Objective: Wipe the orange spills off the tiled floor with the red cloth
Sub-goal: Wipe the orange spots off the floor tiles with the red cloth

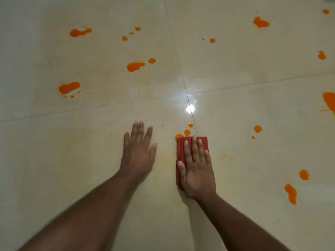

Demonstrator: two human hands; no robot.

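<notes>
The right hand (196,169) lies flat on the red cloth (181,147), with its fingers straight and close together, pressing the cloth down on the tiled floor (72,160). This grip is spread flat, not pinching. The cloth is folded into a long shape. It sticks out past the fingertips at the far end and along the thumb side. The rest of it is hidden under the palm.

The left hand (138,151) rests flat on the bare floor just beside the cloth, fingers straight and a little apart. It holds nothing.

The far left corner of the cloth touches an orange spill (178,136). Two small round drops (187,132) sit just past it, next to the thin line where the tiles meet (181,77). A bright spot of light (190,108) shines on that line, farther out.

More orange blobs are spread around. On the far left are three big ones (69,87) and some dots. On the right is a round drop (257,128), near the cloth but not touching. Two blobs (291,193) lie well apart near the right side. A big splash (329,101) is cut off by the right edge.

The floor right in front of both hands, up to the tile line, has only faint yellow smears (163,156) on it. The floor near the arms is plain tile too.
</notes>
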